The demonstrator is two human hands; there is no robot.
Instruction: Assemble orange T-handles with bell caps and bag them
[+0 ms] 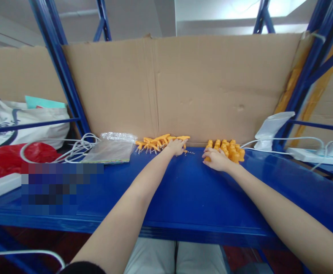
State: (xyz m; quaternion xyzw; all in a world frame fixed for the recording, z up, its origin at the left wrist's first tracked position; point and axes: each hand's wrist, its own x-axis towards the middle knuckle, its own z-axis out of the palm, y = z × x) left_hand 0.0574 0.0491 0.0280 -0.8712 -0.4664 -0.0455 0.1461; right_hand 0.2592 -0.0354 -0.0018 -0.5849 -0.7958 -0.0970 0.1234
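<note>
My left hand [178,147] reaches to the right end of a heap of corkscrews [156,142] with orange handles and thin metal spirals. Its fingers are bent over an orange handle there, and a spiral shows just beside them. My right hand [215,159] is at the left side of a group of orange plastic pieces [234,151] standing close together. The fingers curl around a piece at the group's left edge, partly hiding it. Both groups are at the back of the blue shelf [183,198].
A cardboard sheet [206,87] stands behind the shelf. To the left are a clear plastic bag [109,150], white cables [82,146], a red bag [15,158] and a white tote bag [41,123]. A power strip [317,155] lies at the right, near a translucent bag [271,129].
</note>
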